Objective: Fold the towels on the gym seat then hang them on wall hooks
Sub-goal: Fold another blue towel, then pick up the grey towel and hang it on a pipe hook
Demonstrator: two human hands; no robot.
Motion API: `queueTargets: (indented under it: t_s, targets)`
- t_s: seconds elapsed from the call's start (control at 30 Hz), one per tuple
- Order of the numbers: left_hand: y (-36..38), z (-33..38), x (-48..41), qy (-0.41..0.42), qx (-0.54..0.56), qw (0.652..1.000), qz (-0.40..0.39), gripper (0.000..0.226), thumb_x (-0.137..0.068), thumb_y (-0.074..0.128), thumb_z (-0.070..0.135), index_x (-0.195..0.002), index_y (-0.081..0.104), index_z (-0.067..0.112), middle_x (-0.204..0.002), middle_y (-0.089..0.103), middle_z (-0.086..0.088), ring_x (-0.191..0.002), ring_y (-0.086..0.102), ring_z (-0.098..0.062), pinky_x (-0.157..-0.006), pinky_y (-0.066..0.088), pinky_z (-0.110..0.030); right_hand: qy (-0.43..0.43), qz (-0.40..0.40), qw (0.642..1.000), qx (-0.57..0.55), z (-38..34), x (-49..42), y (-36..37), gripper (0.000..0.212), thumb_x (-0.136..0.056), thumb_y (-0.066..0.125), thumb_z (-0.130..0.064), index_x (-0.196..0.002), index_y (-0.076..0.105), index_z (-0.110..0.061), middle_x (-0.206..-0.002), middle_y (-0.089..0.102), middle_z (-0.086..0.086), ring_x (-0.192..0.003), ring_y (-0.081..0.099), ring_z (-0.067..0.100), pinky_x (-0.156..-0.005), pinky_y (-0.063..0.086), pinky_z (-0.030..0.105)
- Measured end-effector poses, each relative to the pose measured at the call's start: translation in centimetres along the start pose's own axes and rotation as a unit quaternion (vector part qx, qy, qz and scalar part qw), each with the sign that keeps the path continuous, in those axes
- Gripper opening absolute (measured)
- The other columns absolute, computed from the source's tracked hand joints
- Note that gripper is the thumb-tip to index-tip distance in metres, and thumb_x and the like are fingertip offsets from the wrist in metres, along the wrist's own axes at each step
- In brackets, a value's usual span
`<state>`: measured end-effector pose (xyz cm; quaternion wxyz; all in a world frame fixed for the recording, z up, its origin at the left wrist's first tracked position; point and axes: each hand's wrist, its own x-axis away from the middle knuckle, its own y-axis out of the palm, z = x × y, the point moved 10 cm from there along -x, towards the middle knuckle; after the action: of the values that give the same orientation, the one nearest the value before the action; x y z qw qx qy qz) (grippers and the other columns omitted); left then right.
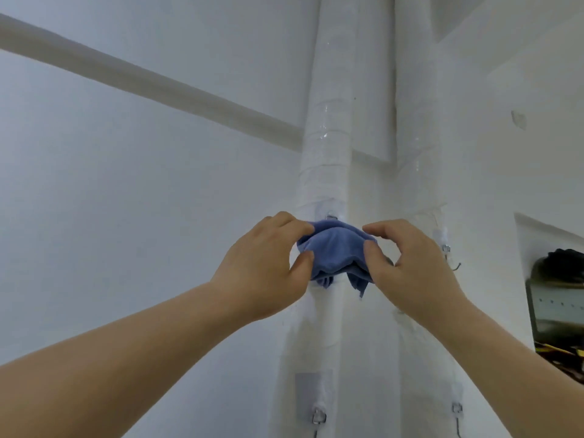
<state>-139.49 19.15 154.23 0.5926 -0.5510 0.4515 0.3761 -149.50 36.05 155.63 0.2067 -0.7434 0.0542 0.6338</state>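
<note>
- We see a blue towel (335, 252) bunched against a white wrapped pipe (328, 137), just under a small metal hook (331, 216). We cannot tell whether the cloth already hangs on that hook.
- The left hand (268, 267) grips the towel's left side, with the thumb below and the fingers curled over the top edge.
- The right hand (407, 263) pinches the towel's right side. Its thumb presses on the front of the cloth and its fingers curl above and behind.
- Two loose ends of the towel droop below the hands, against the pipe.
- Both bare forearms reach up from the bottom corners of the view.
- A second wrapped pipe (417, 121) stands just to the right and carries a second hook (445, 247) — near the right hand, apart from the towel.
- Lower down, each pipe bears one more hook: a lower left hook (319, 417) and a lower right hook (456, 409).
- At the right edge, a wall opening (521, 248) shows dark items — too blurred for us to name.
</note>
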Motion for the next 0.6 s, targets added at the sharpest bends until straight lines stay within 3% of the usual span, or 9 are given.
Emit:
queueTargets:
  t_s: [0.1,0.23,0.3,0.43,0.6]
  targets:
    - [0.9,0.7,5.2,0.008,0.069,0.998,-0.002,0.031,-0.097,0.060,0.032,-0.128,0.061,0.033,-0.111,0.058,0.022,-0.103,0.056,-0.001,-0.084,0.047,-0.018,0.009,0.048,0.998,-0.041,-1.0,6.2,-0.1,0.023,-0.093,0.061,-0.026,-0.115,0.068,-0.027,-0.106,0.066,-0.016,-0.100,0.062,0.006,-0.082,0.050,0.025]
    - [5.4,1.4,13.6,-0.012,0.154,0.984,-0.088,0.031,-0.096,0.063,0.031,-0.127,0.064,0.031,-0.110,0.061,0.025,-0.104,0.060,0.001,-0.091,0.051,-0.020,0.100,-0.003,0.991,-0.091,0.3,15.8,3.1,0.020,-0.091,0.062,-0.031,-0.108,0.070,-0.029,-0.104,0.068,-0.022,-0.104,0.062,-0.004,-0.085,0.042,0.003]
    - [7.5,1.6,18.1,-0.033,0.204,0.970,-0.125,0.029,-0.095,0.065,0.027,-0.124,0.068,0.028,-0.109,0.064,0.022,-0.104,0.063,-0.002,-0.090,0.052,-0.022,0.161,-0.030,0.980,-0.116,1.2,20.9,4.6,0.016,-0.091,0.063,-0.030,-0.105,0.072,-0.029,-0.102,0.070,-0.023,-0.104,0.062,-0.007,-0.083,0.040,-0.002]
    - [11.5,2.3,28.8,-0.087,0.283,0.933,-0.204,0.027,-0.094,0.067,0.024,-0.121,0.070,0.025,-0.107,0.068,0.018,-0.102,0.066,-0.005,-0.089,0.054,-0.023,0.278,-0.114,0.948,-0.107,2.2,32.5,6.9,0.013,-0.094,0.066,-0.029,-0.105,0.072,-0.033,-0.096,0.073,-0.022,-0.100,0.065,-0.005,-0.080,0.046,0.004]
    - [15.1,4.9,44.9,-0.172,0.343,0.849,-0.364,0.027,-0.095,0.067,0.024,-0.121,0.071,0.029,-0.107,0.069,0.021,-0.100,0.065,0.000,-0.088,0.053,-0.021,0.444,-0.234,0.864,-0.033,1.9,50.1,6.9,0.015,-0.095,0.066,-0.029,-0.108,0.072,-0.035,-0.090,0.073,-0.019,-0.091,0.067,-0.003,-0.081,0.054,0.019]
